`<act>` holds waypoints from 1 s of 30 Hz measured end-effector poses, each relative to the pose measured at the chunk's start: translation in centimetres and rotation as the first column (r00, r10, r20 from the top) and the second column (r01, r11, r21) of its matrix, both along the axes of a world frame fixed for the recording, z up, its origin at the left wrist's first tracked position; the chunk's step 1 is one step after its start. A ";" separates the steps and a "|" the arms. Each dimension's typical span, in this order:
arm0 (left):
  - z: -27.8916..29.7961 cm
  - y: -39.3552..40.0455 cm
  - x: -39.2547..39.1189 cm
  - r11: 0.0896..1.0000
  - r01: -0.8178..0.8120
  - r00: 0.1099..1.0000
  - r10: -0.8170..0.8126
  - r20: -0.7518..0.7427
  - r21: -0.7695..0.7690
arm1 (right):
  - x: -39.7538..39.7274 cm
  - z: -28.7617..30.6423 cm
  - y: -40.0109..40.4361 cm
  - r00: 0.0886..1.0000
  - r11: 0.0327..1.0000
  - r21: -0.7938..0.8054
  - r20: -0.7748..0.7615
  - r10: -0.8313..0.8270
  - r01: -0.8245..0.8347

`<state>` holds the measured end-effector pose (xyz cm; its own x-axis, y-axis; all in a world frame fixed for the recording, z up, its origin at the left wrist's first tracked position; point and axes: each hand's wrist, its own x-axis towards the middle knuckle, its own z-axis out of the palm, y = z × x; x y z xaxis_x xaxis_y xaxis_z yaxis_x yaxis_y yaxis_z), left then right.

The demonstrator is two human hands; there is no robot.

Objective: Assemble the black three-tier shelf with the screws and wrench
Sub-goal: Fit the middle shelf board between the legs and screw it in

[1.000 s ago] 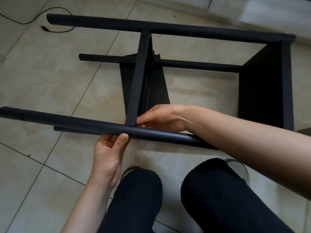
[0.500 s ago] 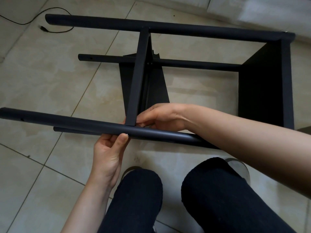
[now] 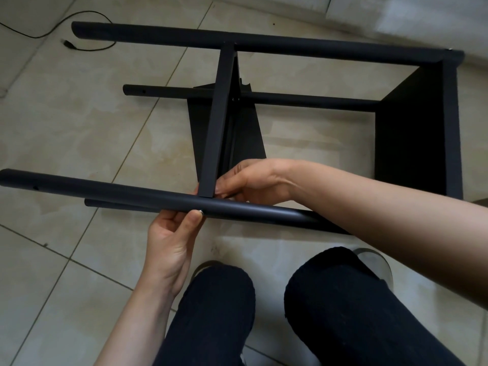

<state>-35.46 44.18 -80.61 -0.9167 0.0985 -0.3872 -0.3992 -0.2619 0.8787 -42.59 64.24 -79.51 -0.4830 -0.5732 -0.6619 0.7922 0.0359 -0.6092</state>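
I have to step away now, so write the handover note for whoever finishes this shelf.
Left hand: under the near pole, thumb pressing a silver screw against its side.
Right hand: fingertips steadying the middle panel where it meets that pole.
Frame lies on its side on the tile floor; end panel and middle panel sit between the poles.
Left: drive this screw, tighten it, fit the third tier at the open pole ends. No wrench in view.
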 end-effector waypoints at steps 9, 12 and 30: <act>0.1 -0.5 -0.2 0.996 0.071 0.997 -0.072 0.021 0.062 | 0.3 0.2 0.4 0.998 0.998 -0.061 0.056 -0.025 0.028; 0.3 -0.4 -0.2 0.997 0.057 0.998 -0.057 0.012 0.048 | 0.4 0.7 0.6 0.996 0.995 -0.059 0.042 -0.078 0.081; 0.4 0.5 0.5 0.990 -0.013 0.991 -0.005 -0.131 -0.140 | 1.1 3.1 0.6 0.967 0.986 0.000 -0.198 -0.162 0.165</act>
<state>-34.95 44.66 -80.26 -0.9606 0.0478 -0.2738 -0.2778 -0.1335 0.9513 -41.52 64.89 -76.43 -0.6907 -0.4660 -0.5529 0.6527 -0.0729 -0.7541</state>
